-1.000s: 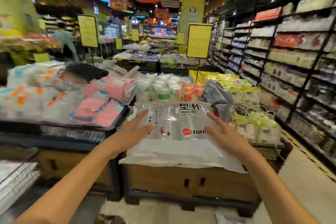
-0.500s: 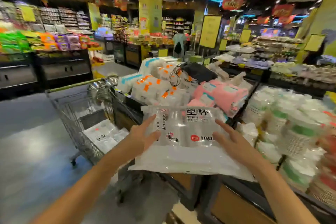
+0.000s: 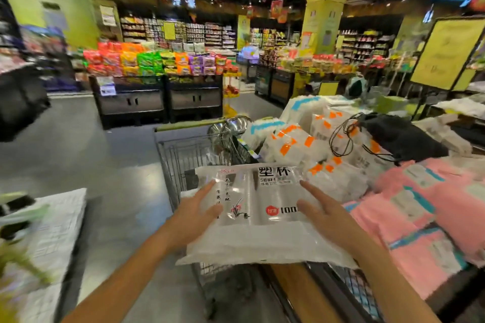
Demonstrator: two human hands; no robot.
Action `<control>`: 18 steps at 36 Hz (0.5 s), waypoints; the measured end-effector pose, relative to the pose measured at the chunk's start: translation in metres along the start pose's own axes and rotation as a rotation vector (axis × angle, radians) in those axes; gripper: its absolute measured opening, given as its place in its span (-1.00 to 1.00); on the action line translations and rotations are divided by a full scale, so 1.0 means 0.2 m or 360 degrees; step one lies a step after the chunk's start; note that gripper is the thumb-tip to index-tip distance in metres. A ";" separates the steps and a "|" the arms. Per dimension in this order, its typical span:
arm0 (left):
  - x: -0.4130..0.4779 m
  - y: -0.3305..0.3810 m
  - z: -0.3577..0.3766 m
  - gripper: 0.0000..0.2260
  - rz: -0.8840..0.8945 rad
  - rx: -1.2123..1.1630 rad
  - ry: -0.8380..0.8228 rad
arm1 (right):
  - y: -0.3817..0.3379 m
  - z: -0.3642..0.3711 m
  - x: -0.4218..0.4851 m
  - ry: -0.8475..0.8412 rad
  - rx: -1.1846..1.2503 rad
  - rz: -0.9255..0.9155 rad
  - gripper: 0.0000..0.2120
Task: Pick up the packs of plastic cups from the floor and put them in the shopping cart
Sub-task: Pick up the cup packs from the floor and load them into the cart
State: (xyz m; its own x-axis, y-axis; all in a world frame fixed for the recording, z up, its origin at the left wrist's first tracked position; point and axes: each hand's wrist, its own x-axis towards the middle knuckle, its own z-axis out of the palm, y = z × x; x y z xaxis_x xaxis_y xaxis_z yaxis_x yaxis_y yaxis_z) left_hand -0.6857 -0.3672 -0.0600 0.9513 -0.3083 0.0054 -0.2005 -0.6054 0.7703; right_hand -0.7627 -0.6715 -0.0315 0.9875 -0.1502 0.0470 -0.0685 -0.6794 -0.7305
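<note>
Wire shopping cart (image 3: 181, 155) straight ahead, just beside display w/ pink packs (image 3: 420, 204). The pack of plastic cups (image 3: 265, 215) lies flat, mid-air over the cart, btwn my hands. L hand (image 3: 195, 214) & R hand (image 3: 325, 215) press its sides, fingers straight, not curled.

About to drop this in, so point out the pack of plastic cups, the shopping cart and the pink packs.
pack of plastic cups (image 3: 262, 217): head view, clear front panel.
shopping cart (image 3: 175, 160): head view, far wire wall.
pink packs (image 3: 425, 220): head view, top of nearest pack.
</note>
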 end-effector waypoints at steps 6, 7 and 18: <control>0.21 -0.04 -0.01 -0.46 -0.0097 -0.0139 0.0206 | 0.05 0.02 0.49 -0.0194 -0.0028 -0.0214 -0.47; 0.23 -0.03 -0.02 -0.46 -0.0130 -0.0156 0.0241 | 0.05 0.03 0.56 -0.0222 -0.0035 -0.0237 -0.47; 0.60 -0.28 -0.19 -0.43 -0.0458 -0.0202 0.0488 | -0.05 0.35 1.30 -0.0402 -0.0128 -0.0377 -0.51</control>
State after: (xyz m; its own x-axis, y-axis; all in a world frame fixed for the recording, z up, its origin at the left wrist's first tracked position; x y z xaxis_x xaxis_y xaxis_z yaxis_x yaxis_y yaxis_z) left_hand -0.5507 -0.3434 -0.0784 0.9935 0.1037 -0.0467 0.0952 -0.5341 0.8400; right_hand -0.4955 -0.6536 -0.0602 0.9805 0.1938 0.0316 0.1656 -0.7300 -0.6631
